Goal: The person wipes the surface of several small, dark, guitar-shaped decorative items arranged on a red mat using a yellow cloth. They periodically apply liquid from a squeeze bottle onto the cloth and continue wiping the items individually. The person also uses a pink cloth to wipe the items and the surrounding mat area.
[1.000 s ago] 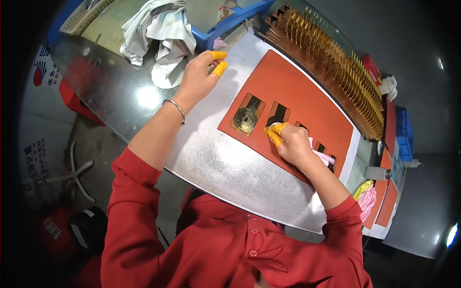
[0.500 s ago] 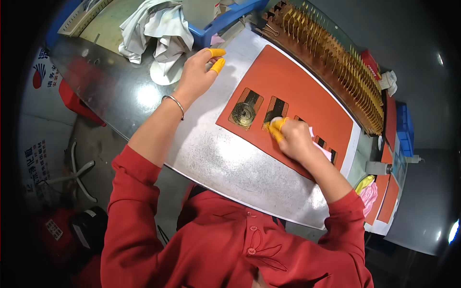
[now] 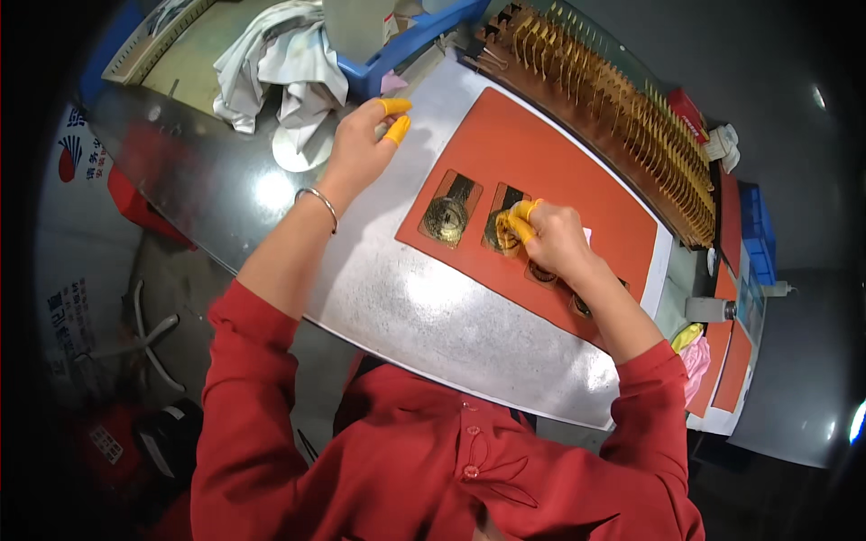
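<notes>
Round gold piece [image 3: 502, 233] in the second dark slot of the orange mat [image 3: 559, 171], near the middle of the frame. Right hand [image 3: 550, 239] on top of it, yellow-capped fingertips [image 3: 521, 216] curled down and pressed on the piece. Grip bent tight over the piece; hard to tell whether pinched or only pushed. Another round gold piece [image 3: 446, 219] just left of it, in the first slot, touched by nothing. Two more slots lower right, partly hidden under the right wrist.

Left hand [image 3: 359, 144] in the upper middle of the frame, well apart from the gold pieces. Lying at the upper left edge of the white sheet [image 3: 433, 316] under the mat. Grip loose and spread, holding nothing, two fingertips in yellow caps [image 3: 395, 117]. Thin silver bracelet [image 3: 317, 200] on the left wrist.

White cloth [image 3: 271, 63] bunched up, just left of the left hand. Blue tray [image 3: 406, 45] above that hand. Long rack of thin brown plates [image 3: 622, 108] along the far edge of the mat, upper right. Shiny grey worktop [image 3: 180, 171] under it all. Red sleeves at the bottom of the frame. Pink and yellow bits [image 3: 693, 347] at the right, beside the right elbow.
</notes>
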The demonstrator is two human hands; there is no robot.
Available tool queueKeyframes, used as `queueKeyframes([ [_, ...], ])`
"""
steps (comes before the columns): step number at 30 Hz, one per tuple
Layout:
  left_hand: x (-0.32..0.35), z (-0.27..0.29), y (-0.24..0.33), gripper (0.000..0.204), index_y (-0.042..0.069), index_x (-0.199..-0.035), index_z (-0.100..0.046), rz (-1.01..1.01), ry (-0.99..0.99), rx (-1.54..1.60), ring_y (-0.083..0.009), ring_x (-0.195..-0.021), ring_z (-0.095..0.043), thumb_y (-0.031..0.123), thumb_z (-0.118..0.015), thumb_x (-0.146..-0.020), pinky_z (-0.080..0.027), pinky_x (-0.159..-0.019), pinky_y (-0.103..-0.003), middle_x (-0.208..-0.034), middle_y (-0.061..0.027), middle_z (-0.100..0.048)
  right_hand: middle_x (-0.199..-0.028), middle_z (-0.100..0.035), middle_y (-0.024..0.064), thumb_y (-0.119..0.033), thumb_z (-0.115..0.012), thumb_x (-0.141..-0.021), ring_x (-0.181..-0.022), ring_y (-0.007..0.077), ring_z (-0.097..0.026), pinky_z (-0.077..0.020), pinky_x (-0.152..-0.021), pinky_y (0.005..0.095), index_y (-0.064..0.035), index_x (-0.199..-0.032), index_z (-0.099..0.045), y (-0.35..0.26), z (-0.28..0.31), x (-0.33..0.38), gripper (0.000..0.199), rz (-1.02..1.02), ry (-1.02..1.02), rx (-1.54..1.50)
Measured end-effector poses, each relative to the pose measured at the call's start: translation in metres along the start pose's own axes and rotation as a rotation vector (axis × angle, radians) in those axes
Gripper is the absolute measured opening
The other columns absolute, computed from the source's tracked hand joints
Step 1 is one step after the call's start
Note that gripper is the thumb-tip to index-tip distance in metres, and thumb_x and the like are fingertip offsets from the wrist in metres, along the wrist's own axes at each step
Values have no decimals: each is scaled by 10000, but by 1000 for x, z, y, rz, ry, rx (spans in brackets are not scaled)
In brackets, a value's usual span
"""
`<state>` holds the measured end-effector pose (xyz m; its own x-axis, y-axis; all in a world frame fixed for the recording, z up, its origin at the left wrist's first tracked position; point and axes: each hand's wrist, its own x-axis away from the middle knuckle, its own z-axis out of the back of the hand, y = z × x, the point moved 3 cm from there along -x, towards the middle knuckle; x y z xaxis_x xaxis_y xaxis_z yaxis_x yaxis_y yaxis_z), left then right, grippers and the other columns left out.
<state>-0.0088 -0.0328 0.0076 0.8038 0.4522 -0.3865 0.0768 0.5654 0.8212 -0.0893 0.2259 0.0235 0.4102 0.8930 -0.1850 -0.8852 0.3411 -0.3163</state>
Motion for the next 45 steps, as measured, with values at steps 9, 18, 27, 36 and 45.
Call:
queueKeyframes([
  [9, 0, -1, -7, 215, -20, -1015, -604, -55, 28, -34, -179, -858, -602, 50, -583, -812, -458, -769, -273, -922, -107, -626, -638, -581, 150, -121, -631, -763, -568, 301, -577, -469, -534, 382, -40, -817, -637, 14, -1, -13, 99, -33, -15, 25],
  [18, 1, -1, 1, 228, -14, -1038, -599, -6, 7, -40, -149, -859, -594, 35, -575, -816, -443, -780, -244, -927, -86, -639, -643, -583, 142, -105, -602, -766, -580, 290, -584, -474, -554, 376, -52, -771, -626, 13, 0, -4, 59, -88, -40, 67],
  [27, 4, -3, -4, 225, -10, -1041, -601, -10, -48, -13, -143, -861, -582, 39, -565, -825, -437, -796, -244, -944, -81, -630, -629, -577, 124, -93, -622, -727, -558, 281, -579, -472, -524, 369, -52, -756, -620, -8, 1, 18, 50, 29, -34, 38],
  [36, 4, -2, -1, 208, -12, -1025, -607, -55, -13, -30, -152, -845, -588, 52, -577, -830, -449, -773, -255, -927, -94, -632, -619, -570, 112, -84, -633, -729, -546, 277, -567, -464, -514, 363, -51, -750, -615, 3, 0, 22, 43, 9, -32, 29],
  [45, 5, -1, -2, 220, -14, -1027, -603, 0, -37, -49, -163, -874, -598, 12, -540, -817, -447, -797, -256, -938, -106, -631, -647, -590, 150, -109, -607, -758, -586, 298, -587, -472, -540, 378, -53, -774, -623, 4, 3, 8, 61, -53, -42, 30],
])
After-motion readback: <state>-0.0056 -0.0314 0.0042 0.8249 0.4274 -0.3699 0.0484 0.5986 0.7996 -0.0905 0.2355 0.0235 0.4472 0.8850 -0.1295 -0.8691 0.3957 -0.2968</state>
